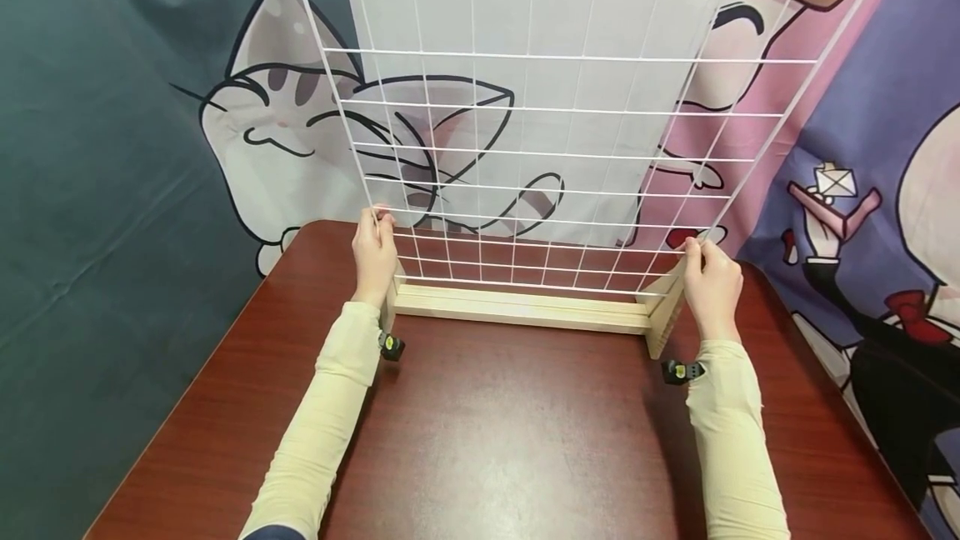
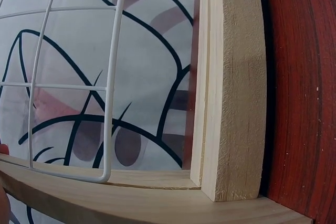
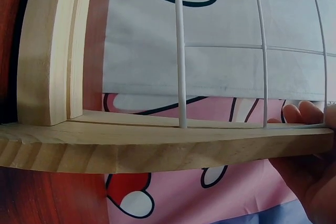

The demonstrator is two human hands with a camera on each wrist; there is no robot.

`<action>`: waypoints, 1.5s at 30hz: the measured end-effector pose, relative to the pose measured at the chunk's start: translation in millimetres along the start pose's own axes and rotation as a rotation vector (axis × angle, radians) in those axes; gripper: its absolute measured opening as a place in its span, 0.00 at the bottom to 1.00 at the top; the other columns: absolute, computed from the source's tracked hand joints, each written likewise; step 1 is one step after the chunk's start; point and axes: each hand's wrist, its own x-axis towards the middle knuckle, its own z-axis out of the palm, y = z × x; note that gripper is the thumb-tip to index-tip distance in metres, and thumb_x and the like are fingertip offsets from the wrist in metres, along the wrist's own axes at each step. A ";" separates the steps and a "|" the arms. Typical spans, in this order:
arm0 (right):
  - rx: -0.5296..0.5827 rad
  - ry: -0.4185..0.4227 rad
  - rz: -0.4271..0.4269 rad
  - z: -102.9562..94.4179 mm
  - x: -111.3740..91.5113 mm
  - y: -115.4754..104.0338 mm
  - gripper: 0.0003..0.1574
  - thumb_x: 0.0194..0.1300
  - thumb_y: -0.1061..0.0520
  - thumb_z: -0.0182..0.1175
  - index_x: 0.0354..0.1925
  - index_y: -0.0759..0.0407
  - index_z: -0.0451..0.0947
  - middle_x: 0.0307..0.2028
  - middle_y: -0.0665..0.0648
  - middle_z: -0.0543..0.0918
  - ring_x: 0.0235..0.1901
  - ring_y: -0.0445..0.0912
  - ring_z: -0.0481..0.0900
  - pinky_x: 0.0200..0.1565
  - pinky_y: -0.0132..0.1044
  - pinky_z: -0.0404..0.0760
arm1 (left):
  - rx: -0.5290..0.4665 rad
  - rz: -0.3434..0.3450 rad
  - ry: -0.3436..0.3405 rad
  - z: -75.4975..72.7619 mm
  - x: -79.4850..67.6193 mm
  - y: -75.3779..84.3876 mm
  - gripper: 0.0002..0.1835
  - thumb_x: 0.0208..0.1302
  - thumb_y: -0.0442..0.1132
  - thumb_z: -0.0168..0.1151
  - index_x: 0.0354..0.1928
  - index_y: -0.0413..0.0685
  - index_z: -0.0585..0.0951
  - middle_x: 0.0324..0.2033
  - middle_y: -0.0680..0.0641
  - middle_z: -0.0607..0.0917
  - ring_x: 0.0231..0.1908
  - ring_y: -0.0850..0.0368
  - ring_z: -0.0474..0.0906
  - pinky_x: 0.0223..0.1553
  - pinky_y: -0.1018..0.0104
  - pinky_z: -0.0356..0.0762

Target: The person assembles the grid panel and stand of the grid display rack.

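Observation:
A white wire grid panel point(image 1: 525, 148) stands upright, leaning slightly, over a pale wooden stand. That stand has a grooved crossbar point(image 1: 521, 307) between two side boards, the right one point(image 1: 663, 319) partly covered. My left hand point(image 1: 375, 252) pinches the panel's left edge, close to the left side board point(image 2: 157, 198). On the opposite edge my right hand point(image 1: 712, 286) grips the wire at the top end of its side board. Both wrist views show the panel's edges along the side boards' grooves, and its lowest wire point(image 3: 180, 51) apart from the crossbar.
The stand rests on a dark red-brown wooden table point(image 1: 510, 432). Behind it hang a cartoon-printed cloth point(image 1: 270, 165) and a plain green-grey curtain point(image 1: 97, 190). Small dark devices point(image 1: 681, 372) are strapped at both wrists.

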 end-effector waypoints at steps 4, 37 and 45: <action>0.003 0.000 0.005 -1.0 -0.1 -2.0 0.20 0.72 0.53 0.50 0.36 0.67 0.81 0.41 0.70 0.85 0.43 0.69 0.80 0.45 0.61 0.71 | -0.009 -0.007 0.004 0.5 0.0 -0.2 0.11 0.71 0.32 0.48 0.48 0.31 0.75 0.35 0.33 0.81 0.30 0.58 0.68 0.34 0.72 0.62; -0.011 -0.099 0.041 -5.9 -1.4 -0.5 0.25 0.76 0.49 0.41 0.39 0.63 0.80 0.40 0.66 0.83 0.45 0.66 0.79 0.45 0.60 0.70 | -0.085 0.017 0.065 9.7 1.0 1.2 0.16 0.74 0.38 0.42 0.37 0.32 0.75 0.41 0.31 0.80 0.39 0.45 0.74 0.41 0.69 0.66; 0.020 -0.105 0.069 -6.6 -6.0 -2.2 0.30 0.76 0.46 0.37 0.41 0.62 0.81 0.40 0.65 0.83 0.45 0.66 0.79 0.45 0.57 0.68 | -0.075 -0.023 0.122 9.8 1.2 0.9 0.17 0.74 0.41 0.46 0.38 0.33 0.78 0.27 0.39 0.78 0.29 0.66 0.67 0.34 0.75 0.63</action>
